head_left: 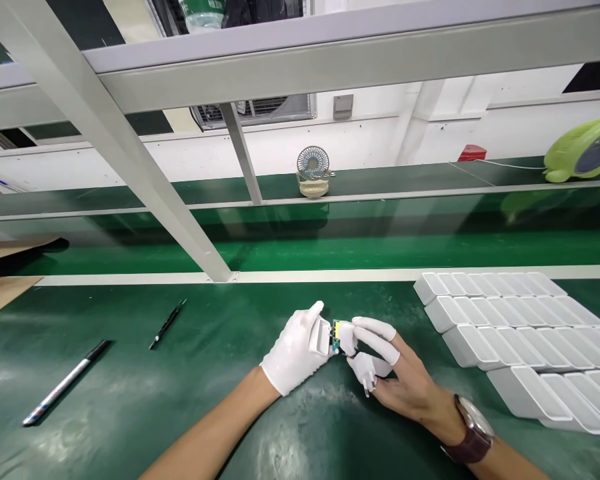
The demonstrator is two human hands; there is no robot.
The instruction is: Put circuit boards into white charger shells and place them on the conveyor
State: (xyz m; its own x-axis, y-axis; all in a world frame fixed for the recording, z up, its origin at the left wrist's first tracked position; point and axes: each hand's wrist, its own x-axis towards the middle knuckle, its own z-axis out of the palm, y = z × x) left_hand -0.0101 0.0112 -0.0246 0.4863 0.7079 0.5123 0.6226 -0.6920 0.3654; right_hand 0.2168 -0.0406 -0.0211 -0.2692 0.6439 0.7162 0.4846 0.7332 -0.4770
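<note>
My left hand [297, 350], in a white glove, is closed around a small white plastic case [321, 335], its open end facing right. White finger cots cover the fingers of my right hand [385, 353]. Between its thumb and fingers it pinches a small circuit board [337, 337] with a yellow part on it. The board is at the mouth of the case; how far it reaches inside is hidden. A watch with a brown strap is on my right wrist.
Rows of white plastic cases [520, 333] stand on the green table [180, 407] at right. A silver-and-black pen [67, 383] and black tweezers [168, 324] lie at left. Cardboard [5, 293] sits at the left edge. A metal frame post [145, 167] rises beyond, near a small fan [313, 170].
</note>
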